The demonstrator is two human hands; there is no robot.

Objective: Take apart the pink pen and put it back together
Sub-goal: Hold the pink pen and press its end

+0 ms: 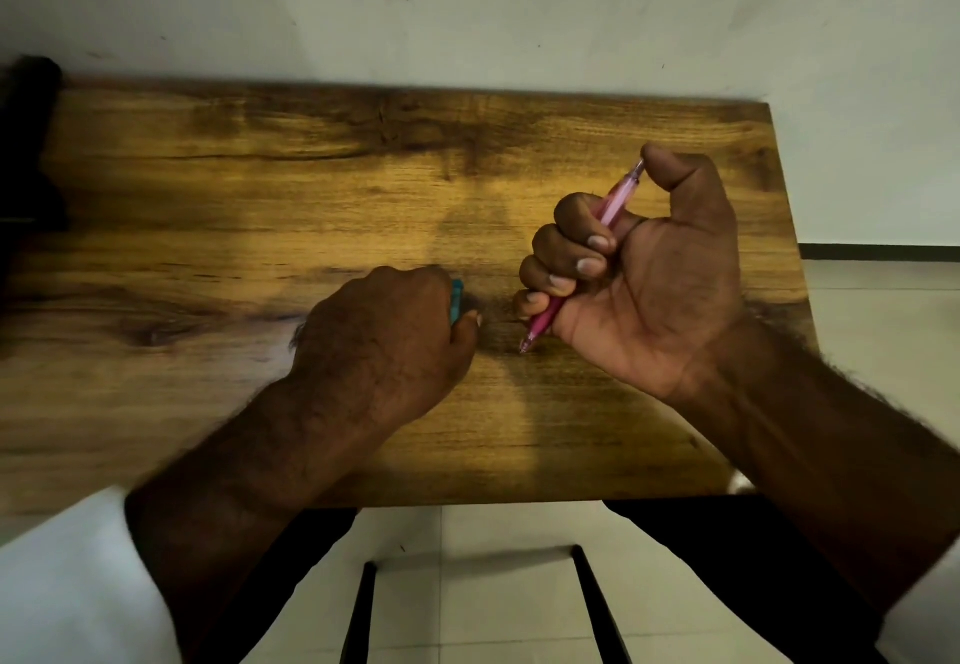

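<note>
My right hand (654,268) is curled in a fist around the pink pen (615,203), palm turned toward me. The pen runs diagonally: its clear top end sticks out under my thumb, and its tip (525,346) points down-left, just above the wooden table (260,226). The middle of the barrel is hidden by my fingers. My left hand (384,336) rests knuckles-up on the table to the left of the pen tip. It is closed on a small teal object (456,299), of which only an edge shows past the fingers.
The table's far edge meets a pale wall (467,3). A dark object (26,143) stands at the table's far left. Below the near edge are tiled floor and black chair legs (358,611).
</note>
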